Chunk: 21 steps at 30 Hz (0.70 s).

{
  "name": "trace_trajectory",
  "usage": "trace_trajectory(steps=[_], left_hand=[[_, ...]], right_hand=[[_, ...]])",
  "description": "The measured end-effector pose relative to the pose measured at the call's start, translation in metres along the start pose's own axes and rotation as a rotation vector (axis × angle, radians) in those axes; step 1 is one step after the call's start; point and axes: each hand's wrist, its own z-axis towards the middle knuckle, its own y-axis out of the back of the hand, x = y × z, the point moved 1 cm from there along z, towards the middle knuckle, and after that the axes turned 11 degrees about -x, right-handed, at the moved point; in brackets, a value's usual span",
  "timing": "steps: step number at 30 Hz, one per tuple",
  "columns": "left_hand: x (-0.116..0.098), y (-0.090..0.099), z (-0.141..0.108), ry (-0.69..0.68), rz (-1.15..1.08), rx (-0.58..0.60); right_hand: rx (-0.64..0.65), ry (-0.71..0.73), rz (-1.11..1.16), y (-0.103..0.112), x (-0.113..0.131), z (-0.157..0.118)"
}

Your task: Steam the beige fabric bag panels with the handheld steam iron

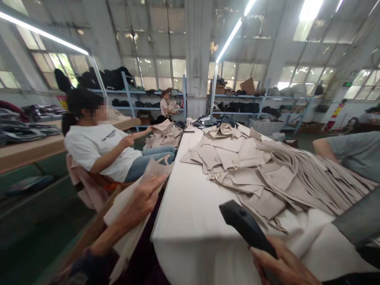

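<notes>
My left hand (142, 202) is closed on a beige fabric piece (118, 204) beside the table's left edge; the piece hangs down over my lap, and a metal fitting shows near its upper end. In my right hand (282, 263) is a black handheld tool (246, 223), shaped like a hair clipper, with its wide head pointing up and left above the white tabletop (190, 213). Right of the tool lies a loose pile of beige fabric pieces (225, 156), some with gold-coloured metal clasps (279, 225).
A long bundle of beige straps (311, 170) runs along the table's right side. On the left sits a co-worker (101, 150) handling similar pieces. Another person's arm and grey sleeve (350, 150) are at the right. Loaded blue shelves (154, 107) stand behind.
</notes>
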Motion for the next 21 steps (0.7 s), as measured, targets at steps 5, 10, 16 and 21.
trace_trajectory(steps=[5, 10, 16, 21], left_hand=[[-0.044, -0.132, -0.039, -0.219, 0.148, 0.422], [-0.056, -0.178, -0.078, -0.175, 0.174, 0.45], [-0.049, -0.168, -0.083, -0.001, 0.045, 0.326], [-0.045, -0.17, -0.083, 0.067, -0.04, 0.302]], right_hand=[[0.055, 0.01, 0.017, 0.009, 0.0, 0.002], [0.057, -0.033, 0.038, 0.01, 0.0, 0.005], [0.095, -0.041, 0.035, -0.013, 0.003, 0.041], [0.166, -0.056, 0.027, -0.043, 0.008, 0.084]])
